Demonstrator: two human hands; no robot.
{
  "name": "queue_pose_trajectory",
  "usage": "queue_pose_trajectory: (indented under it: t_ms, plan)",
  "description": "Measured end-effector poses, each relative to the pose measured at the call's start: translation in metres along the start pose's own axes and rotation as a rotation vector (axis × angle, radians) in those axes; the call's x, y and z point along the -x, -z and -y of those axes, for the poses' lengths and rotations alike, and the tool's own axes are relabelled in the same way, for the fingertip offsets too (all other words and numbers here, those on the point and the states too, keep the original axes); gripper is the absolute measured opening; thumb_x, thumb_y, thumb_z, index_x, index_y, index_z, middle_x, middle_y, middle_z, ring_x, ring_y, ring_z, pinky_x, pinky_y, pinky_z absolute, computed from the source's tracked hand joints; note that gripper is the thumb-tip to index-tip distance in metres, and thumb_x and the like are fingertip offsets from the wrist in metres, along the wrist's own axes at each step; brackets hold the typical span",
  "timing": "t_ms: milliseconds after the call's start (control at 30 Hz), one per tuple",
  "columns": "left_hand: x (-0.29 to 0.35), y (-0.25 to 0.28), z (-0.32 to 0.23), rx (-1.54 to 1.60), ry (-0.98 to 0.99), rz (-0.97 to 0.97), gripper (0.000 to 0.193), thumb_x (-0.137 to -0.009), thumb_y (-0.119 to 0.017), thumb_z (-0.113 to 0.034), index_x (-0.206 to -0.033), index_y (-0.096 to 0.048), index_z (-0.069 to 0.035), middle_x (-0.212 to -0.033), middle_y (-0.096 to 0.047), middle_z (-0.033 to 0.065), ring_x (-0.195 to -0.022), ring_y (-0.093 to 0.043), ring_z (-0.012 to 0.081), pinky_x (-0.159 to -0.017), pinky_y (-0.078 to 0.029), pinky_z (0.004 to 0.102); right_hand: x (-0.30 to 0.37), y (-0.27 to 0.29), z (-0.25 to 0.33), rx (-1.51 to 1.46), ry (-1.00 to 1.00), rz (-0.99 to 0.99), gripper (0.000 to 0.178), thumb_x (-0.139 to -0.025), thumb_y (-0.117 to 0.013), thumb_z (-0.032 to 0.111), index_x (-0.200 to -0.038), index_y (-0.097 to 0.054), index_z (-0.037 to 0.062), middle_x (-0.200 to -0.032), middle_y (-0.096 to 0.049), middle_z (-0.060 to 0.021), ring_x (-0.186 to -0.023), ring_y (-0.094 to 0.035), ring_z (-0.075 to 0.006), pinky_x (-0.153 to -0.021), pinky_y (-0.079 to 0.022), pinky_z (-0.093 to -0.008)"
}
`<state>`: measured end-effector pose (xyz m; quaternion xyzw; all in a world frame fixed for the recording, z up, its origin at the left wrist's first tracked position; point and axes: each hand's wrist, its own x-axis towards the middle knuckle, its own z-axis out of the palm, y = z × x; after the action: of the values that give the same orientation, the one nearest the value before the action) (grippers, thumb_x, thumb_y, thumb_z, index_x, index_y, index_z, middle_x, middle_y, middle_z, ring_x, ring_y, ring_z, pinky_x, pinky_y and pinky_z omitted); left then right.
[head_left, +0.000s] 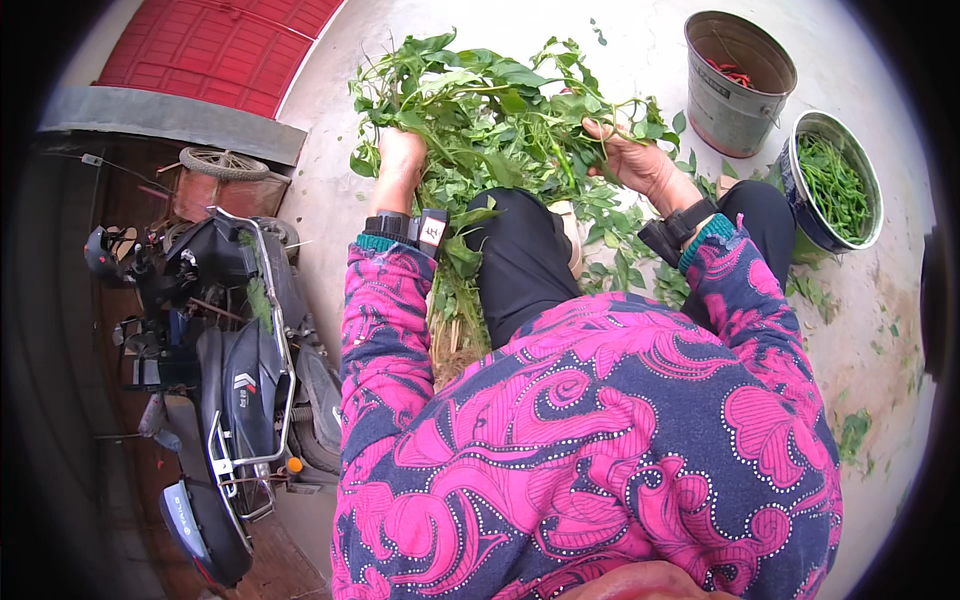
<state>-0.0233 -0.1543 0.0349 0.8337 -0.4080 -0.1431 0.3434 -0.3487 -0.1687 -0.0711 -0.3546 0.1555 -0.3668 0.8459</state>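
Observation:
A leafy pepper plant (500,85) with green chili peppers spreads in front of my knees. My left hand (402,152) is closed around its stems at the left side, its fingers mostly hidden by leaves. On the right, my right hand (640,160) has its fingers curled at a branch of the same plant, thumb below and forefinger above. A slim green chili pepper (562,158) hangs to the left of that hand. More stems with pale roots (455,340) lie beside my left leg.
A grey metal bucket (715,125) with some red peppers stands at the far right. Nearer, another bucket (808,222) is filled with green chili peppers. Loose leaves (610,265) litter the concrete floor. A black motorbike (245,370) is parked at the left, near a red door (210,50).

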Motion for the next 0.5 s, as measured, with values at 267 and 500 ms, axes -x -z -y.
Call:
queue_pose_trajectory:
  t_ms: [267, 500]
  plan:
    - [0.029, 0.000, -0.014, -0.037, -0.008, 0.036, 0.037, -0.088, -0.061, -0.025, -0.108, -0.065, 0.006, -0.099, -0.068, 0.0181, -0.087, -0.063, 0.0216, -0.075, -0.048, 0.0371, 0.009, -0.011, 0.003, -0.105, -0.177, 0.199, 0.023, -0.090, -0.060, 0.017, -0.107, -0.056, 0.0019, -0.093, -0.069, -0.0200, -0.049, -0.059, -0.0130, -0.036, -0.042, -0.0185]
    - [0.019, 0.006, 0.004, 0.256, -0.077, 0.222, 0.025, -0.089, -0.063, -0.015, -0.104, -0.067, 0.005, -0.090, -0.068, 0.0120, -0.077, -0.061, 0.0181, -0.066, -0.050, 0.0335, 0.006, -0.002, -0.011, 0.428, -0.032, -0.150, 0.034, -0.085, -0.068, 0.022, -0.111, -0.062, 0.0003, -0.085, -0.070, -0.0117, -0.065, -0.064, -0.0186, -0.058, -0.051, -0.0323]
